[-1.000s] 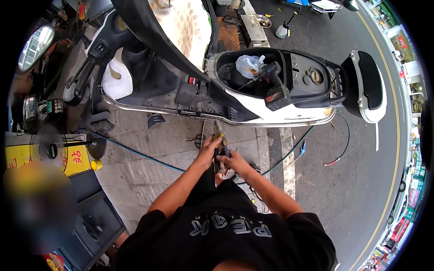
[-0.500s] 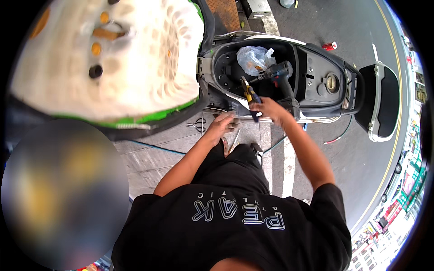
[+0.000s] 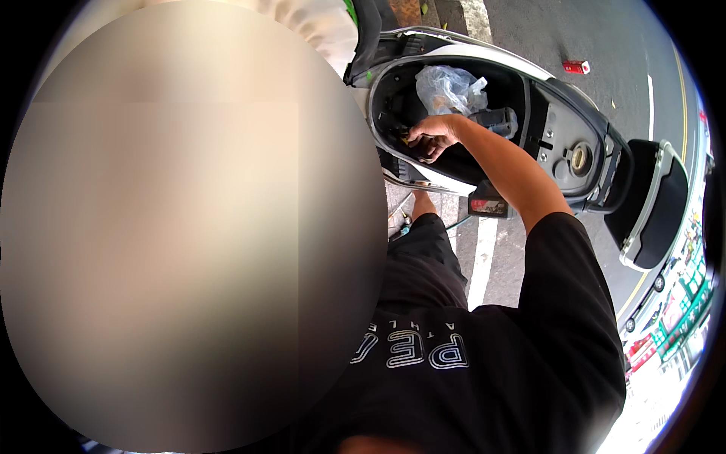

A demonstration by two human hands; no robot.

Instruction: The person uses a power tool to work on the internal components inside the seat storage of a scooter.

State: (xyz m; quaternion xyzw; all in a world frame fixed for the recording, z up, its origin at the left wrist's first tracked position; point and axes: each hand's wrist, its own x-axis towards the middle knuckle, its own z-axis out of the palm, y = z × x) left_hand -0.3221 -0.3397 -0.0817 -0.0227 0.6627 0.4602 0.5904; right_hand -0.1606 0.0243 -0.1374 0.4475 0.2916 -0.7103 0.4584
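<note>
right hand [image 3: 429, 136] | now down inside scooter storage bin [image 3: 393, 83] | pliers barely visible

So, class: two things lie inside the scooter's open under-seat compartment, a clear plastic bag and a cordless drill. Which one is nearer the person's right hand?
The crumpled clear plastic bag: it lies just above the right hand, while the dark cordless drill sits farther off, beyond the forearm.

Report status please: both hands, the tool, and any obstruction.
Right hand inside scooter storage bin, closed on a small tool, barely visible. Left hand not in view. Plastic bag and cordless drill close beside the hand.
</note>
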